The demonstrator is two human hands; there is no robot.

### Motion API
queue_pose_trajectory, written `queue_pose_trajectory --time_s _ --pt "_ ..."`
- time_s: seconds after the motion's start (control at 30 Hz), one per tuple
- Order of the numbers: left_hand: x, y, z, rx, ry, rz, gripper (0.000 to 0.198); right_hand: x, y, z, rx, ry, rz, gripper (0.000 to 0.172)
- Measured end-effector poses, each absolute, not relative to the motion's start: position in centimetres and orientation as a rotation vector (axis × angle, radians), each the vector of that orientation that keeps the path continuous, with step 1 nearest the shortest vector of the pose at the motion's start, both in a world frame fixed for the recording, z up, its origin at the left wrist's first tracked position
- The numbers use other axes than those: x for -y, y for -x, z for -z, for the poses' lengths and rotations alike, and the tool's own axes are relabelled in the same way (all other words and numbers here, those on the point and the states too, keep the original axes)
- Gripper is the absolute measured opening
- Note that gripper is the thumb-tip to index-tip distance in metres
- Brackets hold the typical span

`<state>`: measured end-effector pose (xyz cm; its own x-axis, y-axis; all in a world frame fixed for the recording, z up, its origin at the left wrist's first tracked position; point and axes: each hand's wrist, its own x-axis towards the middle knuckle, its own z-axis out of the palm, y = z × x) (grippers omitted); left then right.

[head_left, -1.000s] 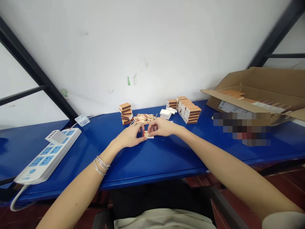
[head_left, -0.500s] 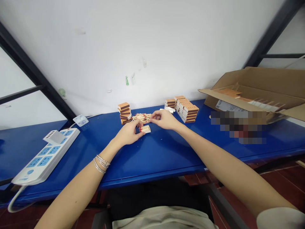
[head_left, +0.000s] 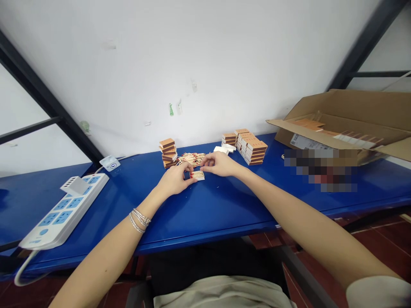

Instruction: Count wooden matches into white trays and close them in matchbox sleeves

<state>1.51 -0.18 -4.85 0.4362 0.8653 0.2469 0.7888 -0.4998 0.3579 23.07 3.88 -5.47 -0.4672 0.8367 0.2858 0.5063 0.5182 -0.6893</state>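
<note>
A small white matchbox tray [head_left: 199, 178] filled with red-tipped matches [head_left: 197, 174] lies on the blue table. My left hand [head_left: 176, 179] grips the tray's left end between thumb and fingers. Over the tray's upper right edge, my right hand [head_left: 219, 164] has its thumb and fingertips pinched together; anything between them is too small to make out. Just behind both hands is a loose heap of matches [head_left: 192, 158]. White empty-looking trays [head_left: 224, 148] lie beyond my right hand, partly hidden by it.
Matchboxes are stacked [head_left: 168, 153] left of the heap and in a larger block [head_left: 252, 147] to the right. An open cardboard box [head_left: 346, 105] with more matchboxes stands far right, beside a blurred-out patch. A power strip [head_left: 66, 209] lies on the left. Behind is a white wall [head_left: 205, 64].
My right hand has come from the edge of the match heap down to the tray. My left hand still holds the tray, which sits slightly farther right in view.
</note>
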Motion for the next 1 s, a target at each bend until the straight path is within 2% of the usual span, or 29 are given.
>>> queue_pose_trajectory --time_s 0.1,0.33,0.47,0.67,1.0 --pt "0.15 -1.57 4.85 -1.484 -2.508 -0.564 0.024 -3.85 -22.92 5.68 2.247 1.000 -0.796 0.027" --pt "-0.08 -1.56 4.80 -1.424 -2.500 -0.575 0.029 -4.07 -22.67 6.24 2.298 0.988 -0.705 0.016" --pt "-0.19 -1.35 4.75 -1.405 -2.468 -0.594 0.029 -4.18 -22.95 6.07 2.240 1.036 -0.667 0.019" --pt "-0.21 -1.37 4.67 -1.369 -2.479 -0.616 0.026 -3.83 -22.93 6.01 2.323 1.046 -0.605 0.037" --pt "-0.14 -1.55 4.45 -1.307 -2.519 -0.623 0.027 -3.42 -23.03 5.90 2.368 1.066 -0.630 0.038"
